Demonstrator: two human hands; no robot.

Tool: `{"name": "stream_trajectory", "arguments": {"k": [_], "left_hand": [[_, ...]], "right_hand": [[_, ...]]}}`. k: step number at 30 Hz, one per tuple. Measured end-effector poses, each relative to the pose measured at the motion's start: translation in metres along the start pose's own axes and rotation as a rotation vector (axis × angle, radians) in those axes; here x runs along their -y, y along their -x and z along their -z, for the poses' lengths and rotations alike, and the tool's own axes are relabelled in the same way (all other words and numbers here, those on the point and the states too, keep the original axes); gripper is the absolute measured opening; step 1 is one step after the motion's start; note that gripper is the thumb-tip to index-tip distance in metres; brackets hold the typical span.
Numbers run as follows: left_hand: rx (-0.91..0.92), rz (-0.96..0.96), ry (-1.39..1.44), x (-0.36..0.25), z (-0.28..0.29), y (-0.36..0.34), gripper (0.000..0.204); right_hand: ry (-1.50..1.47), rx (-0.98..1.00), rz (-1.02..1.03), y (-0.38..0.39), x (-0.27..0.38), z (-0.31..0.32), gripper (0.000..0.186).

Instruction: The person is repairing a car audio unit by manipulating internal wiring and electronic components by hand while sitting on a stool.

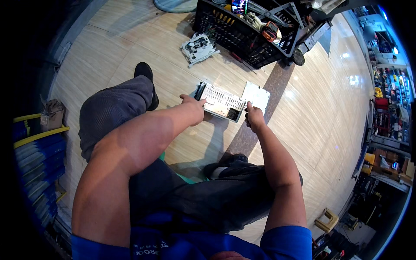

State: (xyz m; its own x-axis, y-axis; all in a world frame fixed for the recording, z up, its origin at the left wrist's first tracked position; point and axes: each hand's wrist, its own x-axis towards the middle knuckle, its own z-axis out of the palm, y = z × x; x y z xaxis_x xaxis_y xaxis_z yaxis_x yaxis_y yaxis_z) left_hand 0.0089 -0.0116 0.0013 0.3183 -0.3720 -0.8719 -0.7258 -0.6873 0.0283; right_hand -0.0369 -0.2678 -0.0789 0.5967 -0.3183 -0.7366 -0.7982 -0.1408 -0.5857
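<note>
A slotted metal car-stereo chassis (223, 103) with a black front end lay between the person's 2 hands, in front of the knees and above the pale wood-grain floor tiles (323, 117); whether it touched them could not be told. The left hand (193, 110) was closed around the chassis at its black end, with 1 finger stretched out past the edge and another fingertip on the slotted top face. The right hand (255, 117) was clamped on a flat silvery metal plate (259, 96), its thumb on the upper face and its other fingers curled beneath. The plate sat just beside the far end of the chassis, and whether the 2 pieces touched could not be told. A dark multi-pin socket (233, 114) showed at the chassis corner near the right hand.

Beyond the chassis, a silvery disc-drive mechanism (198, 48) lay on the tiles, near a black plastic crate (219, 28). The crate held an orange-and-black meter (270, 31) and a lit screen (239, 6). A red-handled screwdriver (236, 56) lay beside the crate, its shaft pointing to the right. A brown patterned floor strip (249, 133) ran under the work area. Well apart, to the left, blue goods (41, 162) filled a yellow-edged rack; to the lower right stood a yellow stool (326, 220).
</note>
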Motion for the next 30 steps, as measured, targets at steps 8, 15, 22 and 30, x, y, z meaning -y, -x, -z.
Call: {"name": "stream_trajectory", "arguments": {"k": [8,15,22,30], "left_hand": [[0.003,-0.017,-0.014,-0.002,0.007,0.004,0.062],[0.016,0.000,0.008,-0.002,0.009,0.007,0.060],[0.026,-0.013,0.013,-0.003,0.012,0.005,0.060],[0.028,-0.005,0.029,-0.002,0.009,0.003,0.060]], "right_hand": [[0.204,-0.172,0.101,-0.001,0.004,0.027,0.055],[0.661,-0.372,0.540,0.056,0.050,0.027,0.031],[0.788,-0.400,0.921,0.095,0.077,0.042,0.023],[0.693,-0.342,0.724,0.123,0.102,0.053,0.019]]}}
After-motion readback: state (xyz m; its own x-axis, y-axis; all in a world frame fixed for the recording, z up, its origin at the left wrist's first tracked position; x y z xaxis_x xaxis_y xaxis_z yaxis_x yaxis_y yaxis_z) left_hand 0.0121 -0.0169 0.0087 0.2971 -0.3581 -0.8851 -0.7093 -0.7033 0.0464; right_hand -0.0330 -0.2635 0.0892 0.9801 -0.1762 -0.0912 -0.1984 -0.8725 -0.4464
